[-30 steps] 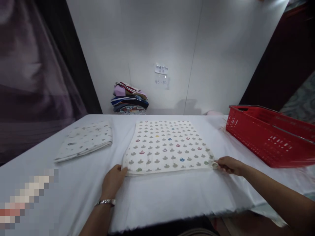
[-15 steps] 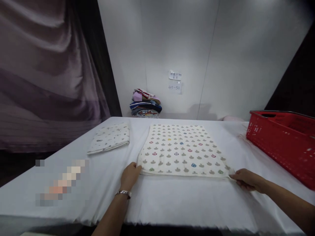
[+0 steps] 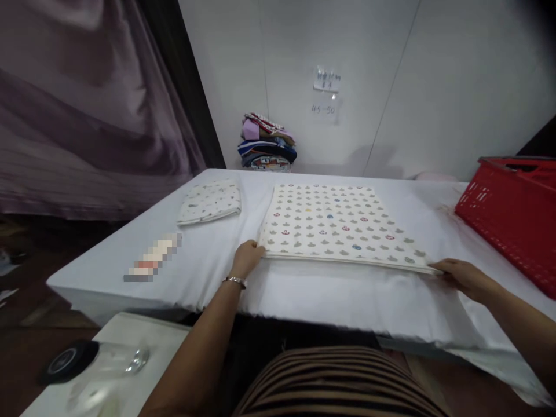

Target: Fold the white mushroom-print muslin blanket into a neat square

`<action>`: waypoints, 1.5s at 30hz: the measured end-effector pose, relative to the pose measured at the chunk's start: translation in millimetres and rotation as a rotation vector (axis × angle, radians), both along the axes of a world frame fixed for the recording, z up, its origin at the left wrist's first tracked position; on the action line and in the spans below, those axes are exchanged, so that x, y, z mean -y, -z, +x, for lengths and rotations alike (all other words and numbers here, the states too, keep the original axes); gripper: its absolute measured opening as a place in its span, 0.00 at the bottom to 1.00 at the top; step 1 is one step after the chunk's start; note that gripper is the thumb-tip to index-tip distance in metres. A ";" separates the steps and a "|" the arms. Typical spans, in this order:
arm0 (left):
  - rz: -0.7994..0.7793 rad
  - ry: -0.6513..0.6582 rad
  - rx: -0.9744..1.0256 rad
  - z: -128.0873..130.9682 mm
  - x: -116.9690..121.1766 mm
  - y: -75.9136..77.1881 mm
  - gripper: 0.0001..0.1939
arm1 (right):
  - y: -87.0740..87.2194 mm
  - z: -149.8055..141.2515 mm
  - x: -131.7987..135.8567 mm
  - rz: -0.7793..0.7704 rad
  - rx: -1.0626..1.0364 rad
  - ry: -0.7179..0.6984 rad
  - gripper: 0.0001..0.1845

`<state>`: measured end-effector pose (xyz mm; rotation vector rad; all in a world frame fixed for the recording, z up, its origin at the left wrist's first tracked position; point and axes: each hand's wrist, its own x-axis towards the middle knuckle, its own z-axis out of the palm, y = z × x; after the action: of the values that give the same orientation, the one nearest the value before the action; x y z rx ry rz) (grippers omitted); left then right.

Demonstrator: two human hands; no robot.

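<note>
**Left hand [image 3: 249, 258] and right hand [image 3: 463, 279]: two-corner hold on the printed cloth [image 3: 325, 226]**

Left hand: closed on the near left corner, thumb uppermost; the undersides of the fingers are hidden. A bracelet [image 3: 235, 282] is on the wrist. Right hand: closed on the near right corner, with the fingertips partly hidden. The printed cloth lies flat between the hands and extends away from them. Layers show along its near edge.

Step in hand, as judged: aligning and tensioning the near edge. The next move calls for an equal grip at both corners, with all layers captured and the edge kept straight. Uneven pull could skew the layers.

On the body side of the hands are a striped garment [image 3: 339, 379] and, to the left, a low pale surface [image 3: 143, 341] carrying a dark round object [image 3: 69, 362]. The white-covered table [image 3: 330, 289] supports the cloth.

Forward and left of the left hand lies a pixelated item [image 3: 152, 260], not identifiable; beyond it lies a second cloth [image 3: 211, 201], folded. Forward and right of the right hand stands a red basket [image 3: 512, 226]. Farthest ahead of the hands are a textile stack [image 3: 267, 145] and paper notes [image 3: 328, 81] on the wall [image 3: 339, 35].
</note>
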<state>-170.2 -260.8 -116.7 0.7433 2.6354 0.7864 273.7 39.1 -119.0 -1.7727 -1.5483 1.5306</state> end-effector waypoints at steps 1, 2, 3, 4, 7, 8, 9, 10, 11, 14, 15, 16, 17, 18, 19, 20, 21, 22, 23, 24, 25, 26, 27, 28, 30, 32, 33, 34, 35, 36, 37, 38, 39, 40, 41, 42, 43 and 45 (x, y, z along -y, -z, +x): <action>-0.019 0.011 -0.014 4.2 0.3 0.2 0.06 | 2.7 4.6 -0.8 0.041 0.084 -0.036 0.08; -0.043 0.015 -0.035 8.1 0.9 0.5 0.07 | 5.1 7.9 -0.5 0.078 0.173 -0.069 0.09; -0.071 0.012 -0.058 11.7 1.8 0.9 0.07 | 7.0 9.5 0.7 0.112 0.250 -0.088 0.09; -0.094 0.004 -0.078 14.8 3.0 1.2 0.07 | 8.0 9.5 2.5 0.142 0.310 -0.097 0.08; -0.111 -0.021 -0.109 20.8 6.5 1.9 0.10 | 6.9 4.8 7.8 0.212 0.460 -0.116 0.09; -0.113 -0.025 -0.111 22.2 7.0 1.9 0.12 | 5.9 3.3 8.9 0.245 0.511 -0.147 0.10; -0.118 -0.028 -0.116 23.4 7.2 1.9 0.13 | 5.1 2.7 9.5 0.296 0.562 -0.187 0.11; -0.128 -0.032 -0.125 24.6 6.9 1.9 0.15 | 4.9 3.2 9.8 0.364 0.612 -0.228 0.13; -0.140 -0.035 -0.137 25.9 6.5 1.9 0.16 | 5.4 4.7 10.2 0.435 0.661 -0.269 0.14; -0.153 -0.037 -0.166 29.4 6.0 2.0 0.20 | 9.8 11.8 14.4 0.659 0.771 -0.358 0.19; -0.145 -0.038 -0.180 30.7 6.5 1.9 0.22 | 11.4 13.2 17.6 0.754 0.789 -0.375 0.19; -0.125 -0.040 -0.209 32.5 7.2 1.8 0.23 | 12.8 13.2 21.9 0.868 0.789 -0.392 0.18; -0.093 -0.039 -0.259 34.9 7.8 1.6 0.23 | 13.7 11.2 27.2 0.995 0.762 -0.419 0.16; -0.050 -0.021 -0.328 38.1 8.0 1.4 0.22 | 14.2 6.9 33.4 1.122 0.705 -0.460 0.14; 0.001 0.024 -0.405 42.3 7.5 1.3 0.21 | 14.3 0.2 40.2 1.222 0.621 -0.524 0.12; 0.054 0.102 -0.477 47.6 6.0 1.5 0.18 | 14.2 -8.6 47.2 1.290 0.522 -0.602 0.12; 0.102 0.217 -0.529 53.8 3.3 2.0 0.15 | 14.0 -19.1 54.2 1.329 0.415 -0.689 0.12; 0.143 0.354 -0.558 60.8 -0.6 2.8 0.13 | 14.0 -30.8 60.8 1.345 0.322 -0.772 0.12; 0.175 0.491 -0.564 68.0 -5.4 4.1 0.11 | 14.3 -43.0 66.7 1.354 0.252 -0.837 0.12; 0.203 0.608 -0.560 75.0 -10.9 5.8 0.10 | 14.8 -55.2 71.8 1.359 0.200 -0.890 0.12; 0.228 0.700 -0.554 81.2 -16.8 7.7 0.09 | 15.6 -66.8 75.8 1.363 0.167 -0.931 0.13; 0.246 0.766 -0.547 86.3 -22.7 9.7 0.09 | 16.5 -77.3 78.8 1.368 0.144 -0.961 0.13; 0.255 0.810 -0.539 90.0 -28.3 11.8 0.09 | 17.6 -86.5 80.9 1.372 0.131 -0.983 0.13; 0.256 0.840 -0.530 92.1 -33.2 13.7 0.09 | 18.8 -94.2 82.2 1.372 0.126 -1.000 0.13; 0.245 0.882 -0.503 92.8 -40.3 17.2 0.08 | 20.8 -105.0 82.9 1.369 0.130 -1.015 0.13; 0.248 0.891 -0.475 90.8 -43.8 19.6 0.09 | 22.5 -110.5 82.8 1.353 0.134 -1.006 0.13; 0.256 0.889 -0.462 89.8 -44.5 20.4 0.10 | 23.2 -111.7 82.8 1.335 0.132 -0.994 0.13; 0.267 0.883 -0.451 89.1 -44.9 21.0 0.11 | 23.9 -112.2 83.0 1.314 0.126 -0.974 0.13; 0.276 0.876 -0.441 88.9 -45.0 21.4 0.11 | 24.6 -112.2 83.4 1.291 0.117 -0.945 0.13; 0.280 0.867 -0.435 89.1 -45.1 21.7 0.12 | 25.5 -112.1 83.9 1.269 0.110 -0.915 0.13; 0.280 0.854 -0.432 89.7 -45.3 21.9 0.12 | 26.4 -111.9 84.5 1.254 0.102 -0.886 0.13; 0.277 0.839 -0.435 90.6 -45.5 22.2 0.11 | 27.4 -111.9 85.1 1.250 0.092 -0.863 0.13; 0.275 0.824 -0.442 91.5 -45.9 22.5 0.11 | 28.5 -112.0 85.6 1.257 0.081 -0.851 0.13; 0.270 0.814 -0.452 92.5 -46.3 22.8 0.11 | 29.5 -112.3 85.9 1.268 0.072 -0.848 0.14; 0.266 0.808 -0.466 93.4 -46.7 23.1 0.10 | 30.4 -112.8 86.0 1.281 0.064 -0.850 0.14; 0.263 0.805 -0.484 94.2 -47.1 23.4 0.10 | 31.2 -113.3 86.0 1.297 0.059 -0.851 0.15; 0.261 0.805 -0.507 95.2 -47.5 23.6 0.09 | 31.8 -113.9 85.9 1.310 0.056 -0.848 0.15; 0.255 0.813 -0.563 97.6 -48.2 23.5 0.09 | 32.3 -114.9 85.6 1.325 0.056 -0.841 0.15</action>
<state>-72.6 -212.6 -140.2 2.1747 2.2766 0.7237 158.8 -46.5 -151.4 -0.4014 -2.5449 0.2777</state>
